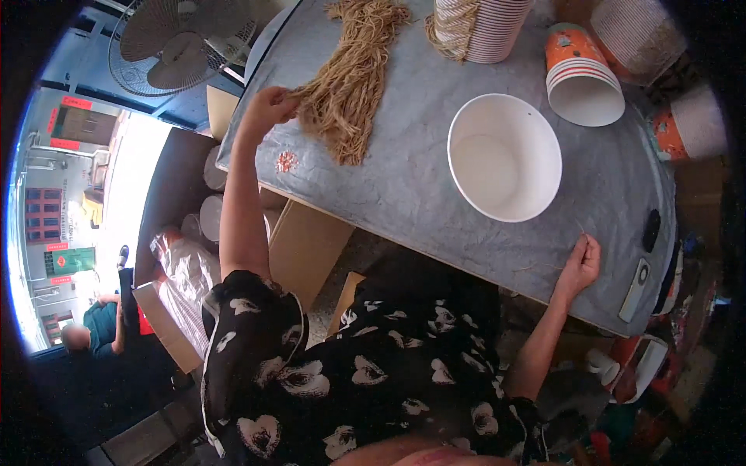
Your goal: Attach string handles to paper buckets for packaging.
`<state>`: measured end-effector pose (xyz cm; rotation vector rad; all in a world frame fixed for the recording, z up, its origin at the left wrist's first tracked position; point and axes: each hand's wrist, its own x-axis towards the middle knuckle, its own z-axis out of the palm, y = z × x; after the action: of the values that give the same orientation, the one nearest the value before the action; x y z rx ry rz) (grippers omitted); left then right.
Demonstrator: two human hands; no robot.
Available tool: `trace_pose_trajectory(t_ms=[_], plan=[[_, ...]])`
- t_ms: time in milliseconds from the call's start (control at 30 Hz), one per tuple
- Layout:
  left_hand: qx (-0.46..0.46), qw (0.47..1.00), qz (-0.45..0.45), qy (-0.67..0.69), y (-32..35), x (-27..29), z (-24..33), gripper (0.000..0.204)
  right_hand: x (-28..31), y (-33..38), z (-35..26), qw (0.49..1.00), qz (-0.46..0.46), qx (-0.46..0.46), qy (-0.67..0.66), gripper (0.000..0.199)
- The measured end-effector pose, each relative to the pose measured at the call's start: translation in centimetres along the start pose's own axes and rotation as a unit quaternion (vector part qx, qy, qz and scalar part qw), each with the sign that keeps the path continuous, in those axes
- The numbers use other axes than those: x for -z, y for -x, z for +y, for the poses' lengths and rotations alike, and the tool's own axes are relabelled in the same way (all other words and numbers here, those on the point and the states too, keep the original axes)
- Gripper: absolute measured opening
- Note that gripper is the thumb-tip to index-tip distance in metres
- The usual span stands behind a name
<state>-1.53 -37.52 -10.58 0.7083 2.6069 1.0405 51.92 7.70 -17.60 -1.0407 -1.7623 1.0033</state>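
Note:
At the far left of the table, my left hand [270, 111] is closed on strands at the edge of a bundle of tan strings [353, 85]. My right hand [581, 264] is near the table's front right, its fingers pinched on a thin, pale string [536, 267]. Between the hands, nearer the right one, stands a large white paper bucket [505, 159], its open mouth facing up. A small cluster of red and white bits [287, 161] lies on the table just below my left hand.
Stacked paper buckets [482, 31], some with tan string on them, line the back. An orange-patterned stack [587, 81] lies tipped at the right. A phone [635, 290] and a black object [651, 231] sit by the right edge. A fan [175, 50] and cardboard box [307, 245] are left.

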Motion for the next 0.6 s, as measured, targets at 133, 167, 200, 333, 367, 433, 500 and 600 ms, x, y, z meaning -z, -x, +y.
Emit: trace_pose_trajectory(t_ms=[133,167,200,333,367,433,500,600], plan=[[-0.111,0.947,0.213,-0.213,3.4,-3.4,4.8,0.033,0.4,0.4,-0.8,1.0,0.021,-0.009,-0.022,0.019],[-0.177,0.945,0.23,-0.154,4.4,-4.2,6.4,0.032,0.3,0.3,-0.9,0.999,0.026,0.003,-0.021,0.019],[-0.234,0.933,0.238,-0.135,5.4,-5.2,7.8,0.032,0.2,0.2,-0.9,0.999,0.029,0.015,-0.023,0.019],[-0.305,0.893,0.152,-0.295,8.8,-8.9,14.4,0.037,0.6,0.2,-0.4,1.0,0.017,0.014,-0.019,0.019],[-0.287,0.894,0.139,-0.316,9.1,-8.9,14.2,0.035,0.8,0.2,0.0,1.0,0.014,0.019,-0.017,0.019],[-0.214,0.934,0.129,-0.255,9.3,-8.1,13.3,0.041,0.7,0.2,0.0,1.0,0.011,0.025,-0.013,0.02],[-0.032,0.92,0.093,-0.38,10.2,-6.9,12.3,0.051,0.1,0.3,-0.6,1.0,0.016,0.025,-0.009,0.02],[-0.136,0.917,0.188,-0.324,10.8,-7.2,11.6,0.033,0.9,0.2,0.2,1.0,-0.001,0.005,0.013,0.021]])
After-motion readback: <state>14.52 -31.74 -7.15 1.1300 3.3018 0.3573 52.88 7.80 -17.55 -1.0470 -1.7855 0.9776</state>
